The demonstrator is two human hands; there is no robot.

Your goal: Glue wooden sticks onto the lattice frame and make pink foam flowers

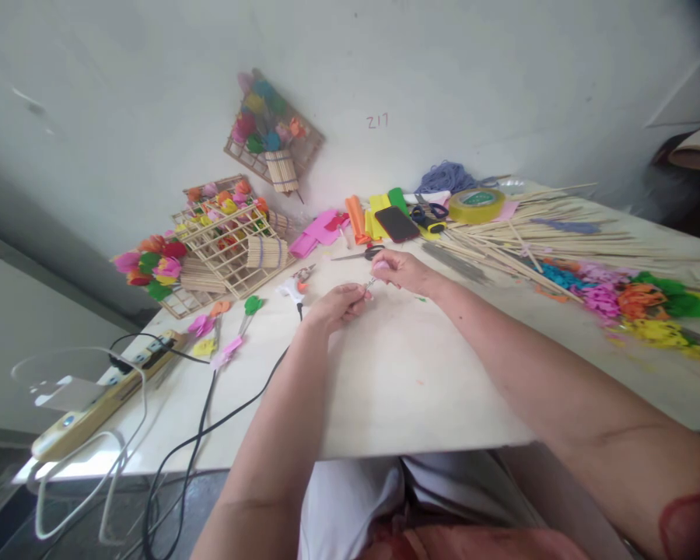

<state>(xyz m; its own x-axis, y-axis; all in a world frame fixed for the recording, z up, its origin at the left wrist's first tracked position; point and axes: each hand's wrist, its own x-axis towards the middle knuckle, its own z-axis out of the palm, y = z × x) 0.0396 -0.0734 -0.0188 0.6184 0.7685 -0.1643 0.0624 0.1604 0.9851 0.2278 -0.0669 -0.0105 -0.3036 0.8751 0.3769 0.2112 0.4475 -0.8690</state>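
Observation:
Over the middle of the table, my left hand [343, 305] is closed, pinching the lower end of a thin stem, which looks like wire. My right hand [401, 270] pinches a small pink paper flower [380, 266] at the stem's upper end. Fingers partly cover both flower and stem. Just behind my hands lie black-handled scissors [374, 253]. A white glue gun [293, 289] rests left of my left hand. Farther left are several small paper flowers on stems, among them a green flower [253, 304] and a pink flower [229, 351].
Stick lattice frames with paper flowers [222, 241] stand at the back left; another hangs on the wall [274, 132]. A power strip [105, 404] and cables occupy the left edge. Phone [397, 224], tape roll [477, 206], bamboo sticks [560, 245] and coloured paper pieces [642, 299] lie back and right.

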